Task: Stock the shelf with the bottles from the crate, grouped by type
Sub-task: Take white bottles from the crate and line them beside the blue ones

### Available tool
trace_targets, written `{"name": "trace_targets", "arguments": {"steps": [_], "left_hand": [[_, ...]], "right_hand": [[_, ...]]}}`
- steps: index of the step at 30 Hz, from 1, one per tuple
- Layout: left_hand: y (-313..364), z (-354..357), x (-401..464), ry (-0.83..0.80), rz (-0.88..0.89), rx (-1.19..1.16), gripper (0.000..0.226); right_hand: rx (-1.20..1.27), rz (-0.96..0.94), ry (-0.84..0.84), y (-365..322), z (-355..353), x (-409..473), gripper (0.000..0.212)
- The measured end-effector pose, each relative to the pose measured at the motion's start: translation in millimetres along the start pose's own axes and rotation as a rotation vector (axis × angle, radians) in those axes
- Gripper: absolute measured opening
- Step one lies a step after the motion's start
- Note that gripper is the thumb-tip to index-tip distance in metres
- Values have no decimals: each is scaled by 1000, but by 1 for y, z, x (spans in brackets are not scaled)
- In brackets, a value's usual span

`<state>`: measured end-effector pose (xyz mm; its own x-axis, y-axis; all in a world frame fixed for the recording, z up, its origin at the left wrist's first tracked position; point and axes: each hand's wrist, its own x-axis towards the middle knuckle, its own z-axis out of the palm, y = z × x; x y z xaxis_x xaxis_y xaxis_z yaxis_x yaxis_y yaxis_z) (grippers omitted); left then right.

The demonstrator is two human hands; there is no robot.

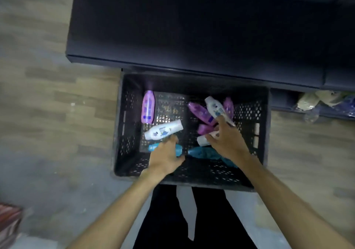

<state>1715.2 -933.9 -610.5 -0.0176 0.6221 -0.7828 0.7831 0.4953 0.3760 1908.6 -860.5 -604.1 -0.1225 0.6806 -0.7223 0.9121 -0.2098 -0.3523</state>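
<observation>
A black perforated crate (126, 125) sits on the floor below the dark shelf (192, 27). Inside lie a lilac bottle (148, 107) at the left, a white bottle (163, 129), several purple bottles (200, 113) and a second white bottle (215, 107) at the right, plus teal bottles along the near side. My left hand (165, 155) wraps around a teal bottle (177, 149). My right hand (224, 140) rests on a small white bottle (202, 140), fingers spread among the purple ones; whether it grips is unclear. Another teal bottle (203, 152) lies under that wrist.
Wood-pattern floor surrounds the crate. A lower shelf at the right holds crumpled plastic wrapping (315, 100). A reddish object (9, 221) sits at the bottom left corner. My dark-clothed legs (163, 220) stand just behind the crate.
</observation>
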Motion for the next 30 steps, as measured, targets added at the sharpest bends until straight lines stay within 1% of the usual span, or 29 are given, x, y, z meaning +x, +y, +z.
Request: {"name": "trace_targets", "arguments": {"steps": [2,4,6,8,10,12,14,15,17,20,21,23,25,28,30], "left_hand": [[-16,16,25,-31,-95,-121,43],[-30,28,51,-32,-185,-272,47],[-41,40,77,7,-242,-346,49],[-49,51,102,65,-310,-418,50],[-57,64,123,122,-369,-406,48],[-65,77,141,141,-423,-377,47],[-68,91,156,182,-502,-379,55],[-69,97,162,231,-543,-389,59],[-68,103,176,328,-637,-480,67],[-63,105,199,315,-796,-698,90],[-60,104,207,312,-848,-772,92],[-54,104,220,337,-934,-849,91],[-48,104,231,387,-995,-828,87],[-43,105,245,461,-996,-798,69],[-45,111,245,434,-954,-805,63]], "right_hand": [[-25,31,-42,9,21,22,58],[-33,62,-50,17,38,44,52],[-47,93,-29,27,49,65,56],[-59,133,4,38,55,86,65],[-97,165,37,49,58,106,65],[-148,185,59,59,60,127,58],[-197,196,51,68,62,145,55],[-223,196,44,73,62,153,56],[-282,193,26,80,63,168,64],[-334,200,-11,87,62,184,80],[-340,199,-18,89,61,188,83],[-354,183,-13,93,62,193,82],[-378,160,0,97,63,196,77],[-419,160,6,100,66,200,76],[-445,173,10,101,70,202,79]]}}
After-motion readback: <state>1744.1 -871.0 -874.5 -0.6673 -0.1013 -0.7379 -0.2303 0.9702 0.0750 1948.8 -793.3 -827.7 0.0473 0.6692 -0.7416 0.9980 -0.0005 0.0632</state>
